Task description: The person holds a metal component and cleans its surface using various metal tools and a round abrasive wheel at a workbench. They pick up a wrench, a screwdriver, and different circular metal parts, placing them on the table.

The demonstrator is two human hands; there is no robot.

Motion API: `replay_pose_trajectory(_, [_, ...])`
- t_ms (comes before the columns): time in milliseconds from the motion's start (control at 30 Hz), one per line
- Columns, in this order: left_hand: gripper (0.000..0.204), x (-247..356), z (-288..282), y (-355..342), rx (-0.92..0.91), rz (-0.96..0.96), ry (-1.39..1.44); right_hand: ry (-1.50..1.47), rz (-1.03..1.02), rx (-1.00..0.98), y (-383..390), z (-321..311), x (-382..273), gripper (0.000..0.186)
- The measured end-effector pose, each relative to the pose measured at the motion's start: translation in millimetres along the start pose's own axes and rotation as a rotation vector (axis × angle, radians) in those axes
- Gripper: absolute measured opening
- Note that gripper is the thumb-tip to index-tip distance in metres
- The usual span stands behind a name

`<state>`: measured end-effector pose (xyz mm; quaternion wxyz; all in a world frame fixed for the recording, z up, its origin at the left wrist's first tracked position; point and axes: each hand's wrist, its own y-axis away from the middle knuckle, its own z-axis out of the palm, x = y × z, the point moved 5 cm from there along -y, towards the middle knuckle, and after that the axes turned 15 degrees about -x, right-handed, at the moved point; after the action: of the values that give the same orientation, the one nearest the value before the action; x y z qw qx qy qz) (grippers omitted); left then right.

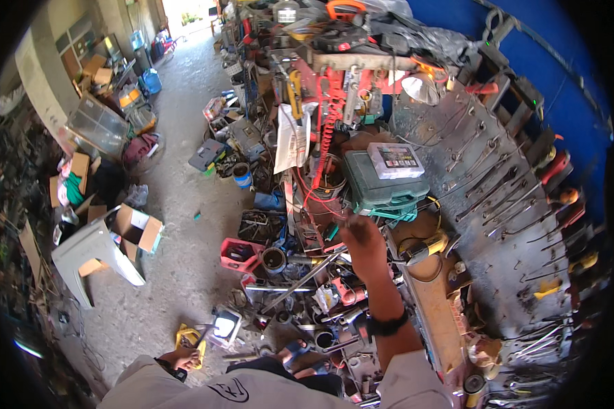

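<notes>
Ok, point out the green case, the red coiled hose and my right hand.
Green case (pixel 381 189): head view, on its lid.
Red coiled hose (pixel 329 131): head view, on the coils partway down.
Right hand (pixel 364 247): head view, on the middle of the hand.

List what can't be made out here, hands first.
- Right hand: head view; blur and its own back hide whether it holds anything.
- Left hand: head view; too small to tell whether it grips the yellow object.
- Green case: head view; pale box covers part of its lid.
- Shirt: head view; cut off by lower edge.
</notes>
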<state>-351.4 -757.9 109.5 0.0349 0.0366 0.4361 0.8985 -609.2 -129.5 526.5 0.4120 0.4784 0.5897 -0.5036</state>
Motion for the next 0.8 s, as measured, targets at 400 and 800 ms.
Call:
replay_pose_trajectory(400, [0.032,-188.9,24.4,138.8,0.429,0.103,-0.147,-0.318,0.449,-0.162,-39.5,156.3,68.4,0.036])
replay_pose_trajectory(800, [0.033,-217.6,49.2,146.8,0.436,-0.004,-0.207,0.035,0.174,0.156,-123.6,32.5,99.1,0.031])
